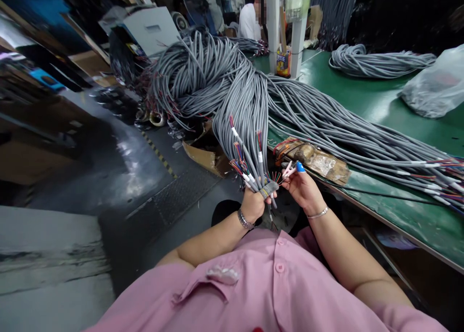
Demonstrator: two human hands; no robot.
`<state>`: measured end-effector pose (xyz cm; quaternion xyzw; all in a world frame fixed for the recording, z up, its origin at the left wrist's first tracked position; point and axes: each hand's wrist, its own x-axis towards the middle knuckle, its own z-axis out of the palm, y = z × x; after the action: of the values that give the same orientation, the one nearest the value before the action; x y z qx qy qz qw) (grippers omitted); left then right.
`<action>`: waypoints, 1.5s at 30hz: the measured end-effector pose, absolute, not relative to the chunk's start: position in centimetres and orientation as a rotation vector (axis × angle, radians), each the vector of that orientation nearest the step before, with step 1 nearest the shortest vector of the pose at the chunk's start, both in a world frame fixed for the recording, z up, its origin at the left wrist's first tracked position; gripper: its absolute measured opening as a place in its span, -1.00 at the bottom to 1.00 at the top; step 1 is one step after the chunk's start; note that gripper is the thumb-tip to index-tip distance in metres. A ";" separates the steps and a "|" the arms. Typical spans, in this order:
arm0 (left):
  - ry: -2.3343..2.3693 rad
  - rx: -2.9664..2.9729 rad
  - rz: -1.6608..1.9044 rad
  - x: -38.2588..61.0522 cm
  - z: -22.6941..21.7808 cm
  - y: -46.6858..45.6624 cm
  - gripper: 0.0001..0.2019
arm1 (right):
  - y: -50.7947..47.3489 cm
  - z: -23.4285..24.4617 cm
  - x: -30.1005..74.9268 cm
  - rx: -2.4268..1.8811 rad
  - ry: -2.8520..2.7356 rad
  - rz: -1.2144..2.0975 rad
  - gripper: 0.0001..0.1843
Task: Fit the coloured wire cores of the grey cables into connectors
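My left hand (253,204) is closed around a bunch of grey cables (260,170) whose stripped ends show thin coloured wires and white sleeves. A grey strip with a yellow line (268,189) lies across the cables at my left fingers. Just to the right, my right hand (302,189) pinches a small pale pink clip-like tool (289,170) beside the fanned-out wires (275,178). A blue cover (300,166) sits on one right fingertip. Whether the tool touches a wire, I cannot tell.
A large heap of grey cables (203,76) hangs over the green table (377,102) and runs along it to the right. A taped cardboard piece (319,160) lies near the edge. A coiled bundle (380,64) and plastic bag (438,83) stand further back. A person (249,22) sits behind.
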<state>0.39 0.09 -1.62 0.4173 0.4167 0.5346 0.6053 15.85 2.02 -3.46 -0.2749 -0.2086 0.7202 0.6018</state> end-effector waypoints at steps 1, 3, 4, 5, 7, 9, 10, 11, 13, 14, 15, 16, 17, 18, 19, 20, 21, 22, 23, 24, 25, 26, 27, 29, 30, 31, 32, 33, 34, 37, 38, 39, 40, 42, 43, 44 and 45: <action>0.962 0.953 1.236 0.5 -1.5 0.1 -0.73 | 2.1 -3.4 15.7 -0.647 -0.487 1.647 -0.63; 0.964 0.936 1.237 0.7 -1.3 0.3 -0.74 | 2.2 -3.5 15.5 -0.650 -0.478 1.633 -0.62; 0.967 0.931 1.236 0.8 -1.3 0.3 -0.74 | 2.2 -3.7 15.4 -0.646 -0.467 1.633 -0.60; 0.971 0.928 1.238 0.9 -1.4 0.4 -0.75 | 2.3 -3.8 15.2 -0.639 -0.453 1.635 -0.59; 0.977 0.927 1.244 1.1 -1.4 0.5 -0.76 | 2.4 -4.1 15.0 -0.626 -0.425 1.639 -0.57; 0.978 0.924 1.257 1.2 -1.5 0.6 -0.77 | 2.5 -4.2 14.8 -0.616 -0.389 1.638 -0.59; 0.978 0.921 1.263 1.3 -1.6 0.6 -0.77 | 2.5 -4.2 14.7 -0.611 -0.368 1.637 -0.60; 0.978 0.917 1.268 1.3 -1.6 0.7 -0.77 | 2.6 -4.2 14.7 -0.607 -0.345 1.634 -0.61; 0.982 0.913 1.274 1.4 -1.7 0.7 -0.77 | 2.6 -4.0 14.5 -0.603 -0.299 1.625 -0.64; 0.986 0.913 1.274 1.3 -1.7 0.7 -0.78 | 2.7 -4.0 14.5 -0.602 -0.278 1.621 -0.65; 0.990 0.915 1.274 1.3 -1.7 0.7 -0.78 | 2.7 -3.9 14.4 -0.603 -0.260 1.616 -0.66; 0.993 0.918 1.273 1.2 -1.8 0.7 -0.77 | 2.7 -3.9 14.4 -0.604 -0.247 1.611 -0.68; 0.994 0.922 1.272 1.2 -1.8 0.7 -0.77 | 2.7 -3.8 14.3 -0.605 -0.241 1.606 -0.68; 0.995 0.929 1.269 1.1 -1.8 0.7 -0.77 | 2.7 -3.8 14.3 -0.603 -0.241 1.602 -0.69; 0.996 0.938 1.264 1.1 -1.9 0.7 -0.76 | 2.6 -3.8 14.2 -0.602 -0.247 1.597 -0.69; 0.996 0.949 1.259 1.0 -1.9 0.6 -0.76 | 2.6 -3.9 14.2 -0.600 -0.258 1.596 -0.69; 0.997 0.959 1.253 1.0 -1.9 0.6 -0.75 | 2.6 -3.9 14.2 -0.599 -0.271 1.599 -0.68; 1.000 0.968 1.248 0.9 -2.0 0.6 -0.75 | 2.5 -4.0 14.3 -0.598 -0.286 1.609 -0.65; 1.002 0.976 1.244 0.8 -2.0 0.5 -0.75 | 2.5 -4.1 14.4 -0.596 -0.300 1.625 -0.62; 1.002 0.984 1.242 0.8 -2.1 0.5 -0.74 | 2.4 -4.1 14.5 -0.593 -0.316 1.647 -0.57; 1.000 0.990 1.241 0.7 -2.1 0.4 -0.74 | 2.3 -4.2 14.8 -0.591 -0.336 1.672 -0.52; 0.996 0.997 1.241 0.5 -2.2 0.3 -0.74 | 2.1 -4.2 15.0 -0.591 -0.361 1.698 -0.47; 0.993 1.004 1.242 0.4 -2.3 0.3 -0.74 | 2.0 -4.2 15.3 -0.598 -0.394 1.724 -0.43; 0.998 1.022 1.234 0.1 -2.4 0.1 -0.73 | 1.5 -4.2 16.0 -0.635 -0.486 1.776 -0.40; 1.007 1.033 1.225 -0.1 -2.5 0.0 -0.72 | 1.2 -4.1 16.3 -0.664 -0.541 1.797 -0.40; 1.018 1.046 1.215 -0.2 -2.6 0.0 -0.71 | 0.9 -4.1 16.6 -0.697 -0.600 1.812 -0.42; 1.028 1.066 1.201 -0.3 -2.7 -0.1 -0.71 | 0.7 -3.9 16.8 -0.731 -0.657 1.819 -0.45; 1.035 1.090 1.188 -0.4 -2.9 -0.2 -0.71 | 0.4 -3.8 17.0 -0.767 -0.710 1.817 -0.49; 1.037 1.117 1.177 -0.4 -3.0 -0.2 -0.71 | 0.1 -3.6 17.1 -0.806 -0.755 1.805 -0.54; 1.024 1.200 1.143 -0.6 -3.1 -0.3 -0.71 | -0.3 -3.1 17.0 -0.898 -0.867 1.715 -0.70; 1.015 1.228 1.130 -0.7 -3.0 -0.3 -0.71 | -0.4 -3.0 16.9 -0.917 -0.902 1.666 -0.74; 1.008 1.257 1.111 -0.8 -2.9 -0.3 -0.72 | -0.5 -2.8 16.8 -0.929 -0.936 1.613 -0.77; 1.000 1.289 1.085 -0.8 -2.8 -0.3 -0.72 | -0.6 -2.7 16.6 -0.937 -0.966 1.559 -0.80; 0.978 1.354 1.009 -1.1 -2.3 -0.2 -0.74 | -0.8 -2.5 16.3 -0.937 -1.017 1.487 -0.83; 0.965 1.386 0.959 -1.2 -2.0 -0.1 -0.74 | -0.9 -2.3 16.1 -0.926 -1.037 1.479 -0.83; 0.953 1.419 0.907 -1.3 -1.8 0.0 -0.75 | -1.0 -2.2 15.9 -0.911 -1.051 1.483 -0.83; 0.943 1.453 0.855 -1.3 -1.5 0.1 -0.75 | -1.1 -2.1 15.7 -0.896 -1.061 1.493 -0.82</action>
<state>-1.34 0.08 -1.52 0.6186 0.4015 0.3640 0.5688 15.71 -1.11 -2.08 -0.3743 -0.4432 0.6237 0.5238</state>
